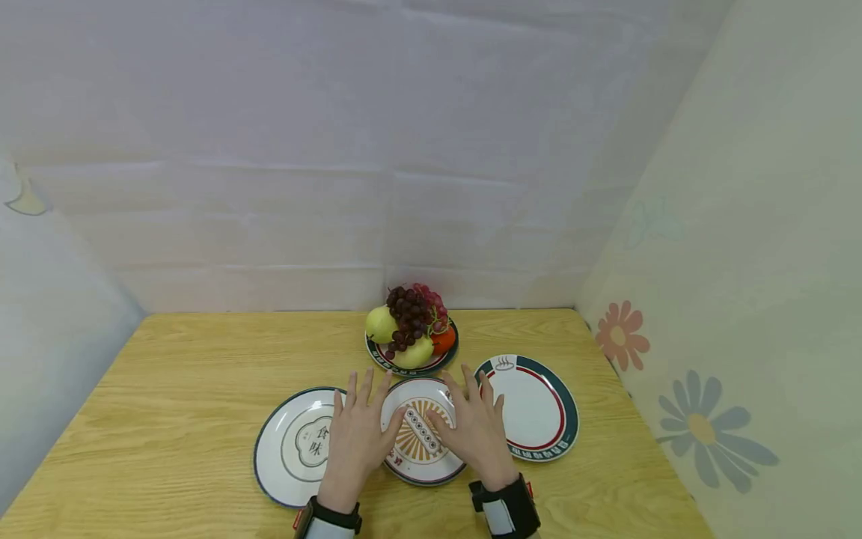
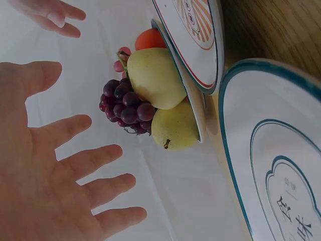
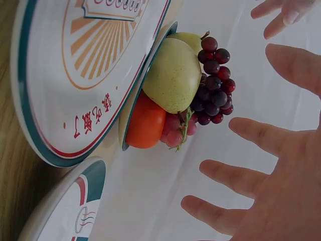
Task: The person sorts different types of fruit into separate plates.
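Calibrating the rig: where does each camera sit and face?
Head: on the head, facing forward and down at the light brown wooden table; left hand and right hand show.
Left wrist: on that wrist, facing the left hand and round dark purple grapes; right hand partly shows.
Right wrist: on that wrist, facing right hand, same grapes; left hand partly shows.
Both wrist views share the grapes.

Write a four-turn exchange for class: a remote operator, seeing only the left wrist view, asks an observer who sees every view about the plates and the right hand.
Operator: What lies right of the sunburst plate?
Observer: Another plate, white with a dark green rim and a red inner ring.
Operator: I see only part of the right hand; does it hold anything?
Observer: No, the head view shows it holding nothing.
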Demonstrator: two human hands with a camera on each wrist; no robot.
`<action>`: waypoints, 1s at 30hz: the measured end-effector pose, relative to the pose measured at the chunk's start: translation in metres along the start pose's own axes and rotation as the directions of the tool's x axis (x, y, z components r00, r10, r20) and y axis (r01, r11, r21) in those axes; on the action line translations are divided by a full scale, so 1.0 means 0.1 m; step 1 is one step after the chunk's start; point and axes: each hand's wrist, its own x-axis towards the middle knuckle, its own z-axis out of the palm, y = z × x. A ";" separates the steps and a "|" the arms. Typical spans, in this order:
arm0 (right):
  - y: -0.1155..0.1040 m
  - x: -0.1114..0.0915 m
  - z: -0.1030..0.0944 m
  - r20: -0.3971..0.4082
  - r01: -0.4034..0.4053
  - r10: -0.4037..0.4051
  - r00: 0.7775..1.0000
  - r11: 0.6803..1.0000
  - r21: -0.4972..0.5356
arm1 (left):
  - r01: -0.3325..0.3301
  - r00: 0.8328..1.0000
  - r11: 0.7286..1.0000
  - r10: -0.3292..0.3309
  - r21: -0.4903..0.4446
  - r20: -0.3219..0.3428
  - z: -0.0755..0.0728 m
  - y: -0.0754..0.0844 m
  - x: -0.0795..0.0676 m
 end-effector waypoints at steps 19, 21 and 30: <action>0.11 -0.32 0.14 0.042 -0.262 0.263 0.964 0.965 -0.033 | -0.069 0.993 0.997 0.071 0.027 -0.089 -0.05 0.01 0.19; 0.12 -0.37 0.17 0.067 -0.279 0.281 0.957 0.960 -0.040 | -0.102 0.989 0.994 0.105 0.030 -0.107 -0.08 0.04 0.34; 0.09 -0.48 0.32 0.071 -0.269 0.273 0.959 0.961 -0.063 | -0.143 0.988 0.981 0.149 0.132 -0.040 -0.02 0.19 1.23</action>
